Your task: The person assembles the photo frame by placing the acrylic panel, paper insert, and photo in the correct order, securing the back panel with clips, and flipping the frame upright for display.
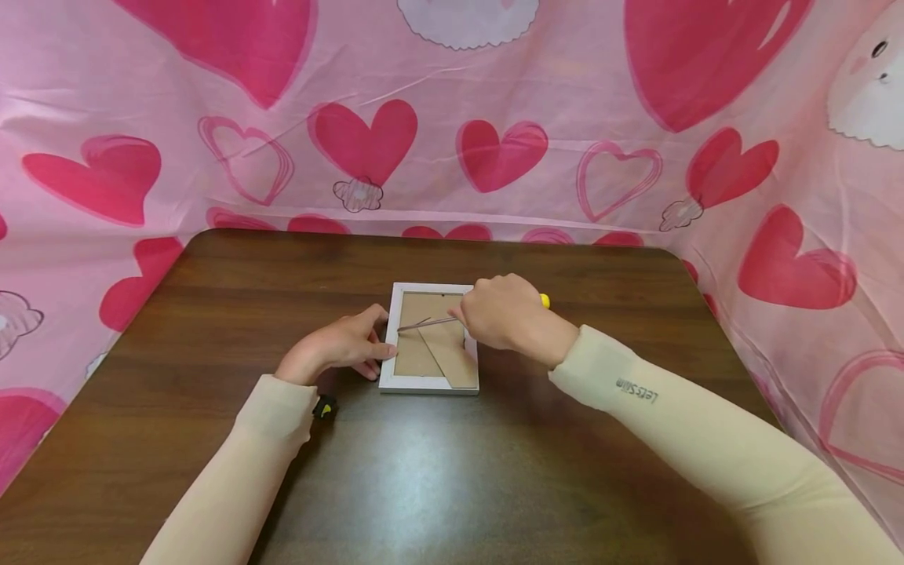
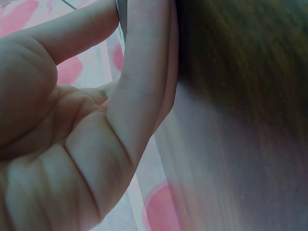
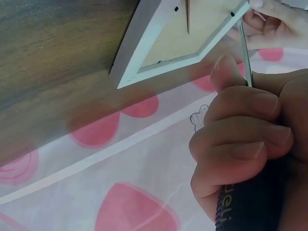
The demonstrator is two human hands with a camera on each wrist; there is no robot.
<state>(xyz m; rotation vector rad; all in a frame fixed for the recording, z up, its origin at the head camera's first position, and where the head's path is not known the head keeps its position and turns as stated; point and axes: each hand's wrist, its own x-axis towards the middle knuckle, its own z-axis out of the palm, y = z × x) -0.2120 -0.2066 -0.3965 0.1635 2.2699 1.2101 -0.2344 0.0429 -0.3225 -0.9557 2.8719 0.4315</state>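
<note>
A white picture frame (image 1: 424, 383) lies face down on the wooden table, its brown backing board (image 1: 410, 362) and slanting stand flap (image 1: 452, 357) uppermost. At its left side, my left hand (image 1: 344, 342) pinches the border, thumb on top and fingers along the outer edge. My right hand (image 1: 503, 312) grips a screwdriver (image 3: 250, 204) by its black handle, whose yellow end shows past the fist in the head view. The thin metal shaft (image 1: 439, 320) crosses above the backing, its tip right at the frame's left inner edge. Small black tabs (image 3: 233, 14) show along that inner edge.
A small black and yellow object (image 1: 325, 406) sits beside the left sleeve. Brown wooden table (image 1: 600, 471) surrounds the frame. Pink cloth with hearts (image 1: 438, 78) hangs behind the table and along both sides.
</note>
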